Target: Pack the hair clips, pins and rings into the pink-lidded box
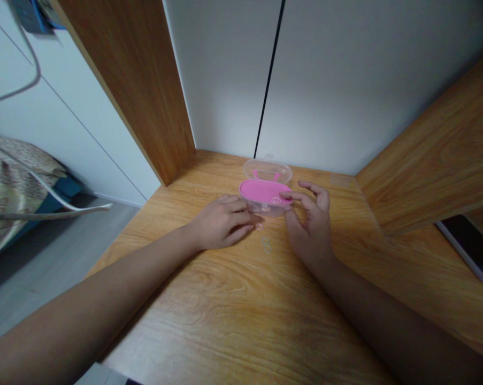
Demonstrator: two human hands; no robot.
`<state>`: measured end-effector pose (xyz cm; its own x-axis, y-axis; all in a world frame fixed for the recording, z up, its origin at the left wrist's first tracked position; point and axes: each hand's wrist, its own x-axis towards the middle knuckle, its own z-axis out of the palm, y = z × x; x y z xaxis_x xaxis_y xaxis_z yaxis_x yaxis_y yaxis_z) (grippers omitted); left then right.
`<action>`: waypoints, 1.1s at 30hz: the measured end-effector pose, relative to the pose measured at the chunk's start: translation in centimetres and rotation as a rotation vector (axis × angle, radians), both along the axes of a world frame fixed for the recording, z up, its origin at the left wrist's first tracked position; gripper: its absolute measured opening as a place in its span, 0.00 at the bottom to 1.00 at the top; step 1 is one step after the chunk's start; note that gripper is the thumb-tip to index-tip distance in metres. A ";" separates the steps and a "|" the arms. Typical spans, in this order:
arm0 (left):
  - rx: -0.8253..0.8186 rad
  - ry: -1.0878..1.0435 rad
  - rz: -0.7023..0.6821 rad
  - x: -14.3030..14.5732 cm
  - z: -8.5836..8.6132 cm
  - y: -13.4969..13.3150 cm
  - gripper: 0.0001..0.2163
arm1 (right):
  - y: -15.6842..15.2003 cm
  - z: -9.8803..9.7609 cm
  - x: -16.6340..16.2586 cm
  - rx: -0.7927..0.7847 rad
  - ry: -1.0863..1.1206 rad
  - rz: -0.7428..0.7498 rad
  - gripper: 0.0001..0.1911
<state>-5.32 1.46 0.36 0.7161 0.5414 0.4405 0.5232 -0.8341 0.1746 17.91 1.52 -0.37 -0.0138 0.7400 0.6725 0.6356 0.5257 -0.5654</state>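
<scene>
A clear oval plastic box (267, 209) stands on the wooden tabletop, its clear lid (268, 170) swung back behind it. Inside the lid are pink strips. A flat pink insert (261, 190) covers the box's top, and a thin white loop (276, 200) shows on it. My left hand (225, 222) is at the box's left front, fingers curled together low on the table. A small pale pink ring (259, 226) lies right by its thumb and index tips. My right hand (311, 227) pinches the box's right end, thumb in front, index finger on the insert. Nearer me are thin pale greenish loops (266, 245).
White cabinet doors (225, 80) rise behind the table, with wooden panels (129, 80) on both sides. A dark-screened phone (472, 246) lies far right. White cables (36, 179) hang at left, before a patterned cloth (20, 160).
</scene>
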 end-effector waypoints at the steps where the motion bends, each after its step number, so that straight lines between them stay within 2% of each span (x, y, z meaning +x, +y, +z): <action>1: 0.008 0.049 0.014 0.1 0.1 -0.1 0.15 | 0.0 0.0 0.0 0.001 0.003 -0.002 0.12; 6: 0.013 0.181 0.036 0.3 0.4 -0.5 0.17 | 0.0 0.1 0.0 -0.004 0.001 0.004 0.11; 15: 0.075 0.158 0.024 0.3 0.2 -0.3 0.12 | -0.4 0.5 -0.1 0.059 -0.002 0.050 0.10; 24: 0.019 0.014 0.017 0.5 0.3 -0.4 0.12 | -1.5 1.3 -0.2 0.207 -0.107 0.173 0.09; 28: 0.010 -0.058 0.019 0.5 0.5 -0.6 0.11 | -1.7 1.3 -0.6 0.197 -0.226 0.241 0.09; 33: 0.019 -0.101 -0.018 0.6 0.6 -0.6 0.11 | -1.7 1.2 -0.7 0.182 -0.267 0.250 0.06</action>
